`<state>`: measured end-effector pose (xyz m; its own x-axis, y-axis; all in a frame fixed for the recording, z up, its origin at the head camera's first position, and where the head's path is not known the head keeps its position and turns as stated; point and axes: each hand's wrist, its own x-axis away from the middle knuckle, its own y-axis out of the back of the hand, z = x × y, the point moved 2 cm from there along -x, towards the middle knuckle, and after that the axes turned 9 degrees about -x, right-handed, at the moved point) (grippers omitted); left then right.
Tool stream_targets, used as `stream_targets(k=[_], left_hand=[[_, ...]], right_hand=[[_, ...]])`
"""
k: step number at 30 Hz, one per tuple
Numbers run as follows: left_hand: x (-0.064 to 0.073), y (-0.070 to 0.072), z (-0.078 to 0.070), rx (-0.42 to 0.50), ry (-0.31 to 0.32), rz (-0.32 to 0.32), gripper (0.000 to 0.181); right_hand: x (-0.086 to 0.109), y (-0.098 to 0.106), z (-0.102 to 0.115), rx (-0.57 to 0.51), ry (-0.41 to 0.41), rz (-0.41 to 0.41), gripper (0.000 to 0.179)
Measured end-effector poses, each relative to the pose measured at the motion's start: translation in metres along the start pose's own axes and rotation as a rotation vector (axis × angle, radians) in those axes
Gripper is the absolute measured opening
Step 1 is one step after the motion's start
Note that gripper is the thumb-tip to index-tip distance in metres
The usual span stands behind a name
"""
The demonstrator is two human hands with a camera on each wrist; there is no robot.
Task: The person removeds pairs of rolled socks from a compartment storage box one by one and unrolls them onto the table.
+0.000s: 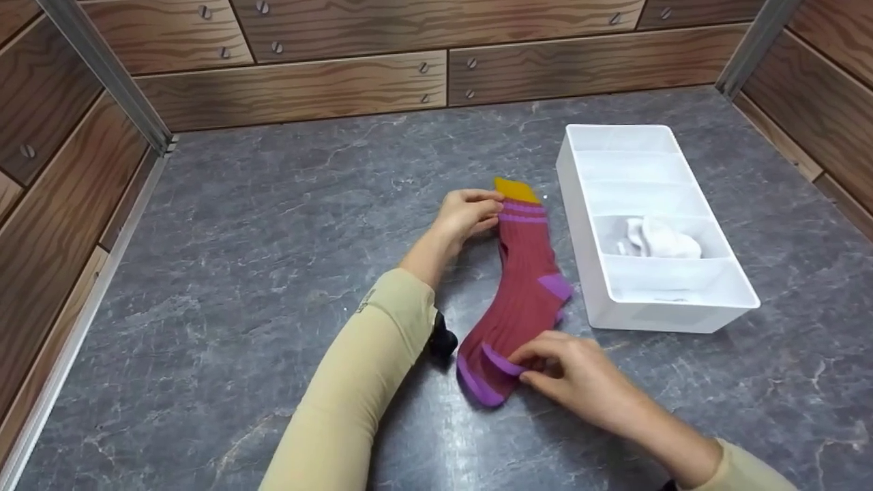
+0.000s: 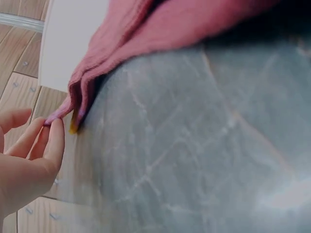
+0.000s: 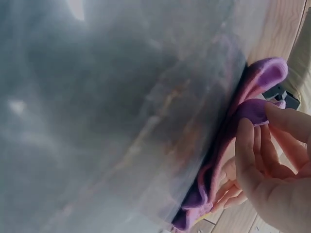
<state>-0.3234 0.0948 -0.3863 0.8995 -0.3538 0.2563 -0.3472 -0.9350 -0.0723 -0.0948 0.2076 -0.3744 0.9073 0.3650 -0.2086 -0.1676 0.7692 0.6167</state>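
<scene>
A pair of dark red ribbed socks (image 1: 522, 273) lies lengthwise, one on top of the other, with purple heels and toes and a yellow cuff end. At that end, my left hand (image 1: 467, 215) pinches the left edge near the purple stripes; the left wrist view shows the purple edge between its fingertips (image 2: 57, 127). My right hand (image 1: 580, 375) pinches the purple toe of the upper sock, slightly raised over the lower sock's toe. In the right wrist view, thumb and finger meet on that purple toe (image 3: 255, 110). Most of the lower sock is hidden.
To the right of the socks stands a white divided box (image 1: 583, 273), with a white fabric bundle (image 1: 661, 240) in one compartment. Wood-patterned walls (image 1: 341, 88) border the grey marbled table (image 1: 273, 225) at the back and sides. A black wrist device (image 1: 442, 339) sits by the left sleeve.
</scene>
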Motion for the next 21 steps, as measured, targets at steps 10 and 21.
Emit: stream_targets(k=[10, 21], left_hand=[[0.006, 0.010, -0.018, 0.167, -0.106, 0.044, 0.026], [0.025, 0.073, -0.020, 0.211, -0.123, -0.015, 0.028]], right_hand=[[-0.010, 0.010, 0.030, 0.057, 0.145, -0.125, 0.029], [-0.039, -0.022, 0.055, 0.107, 0.249, 0.017, 0.022]])
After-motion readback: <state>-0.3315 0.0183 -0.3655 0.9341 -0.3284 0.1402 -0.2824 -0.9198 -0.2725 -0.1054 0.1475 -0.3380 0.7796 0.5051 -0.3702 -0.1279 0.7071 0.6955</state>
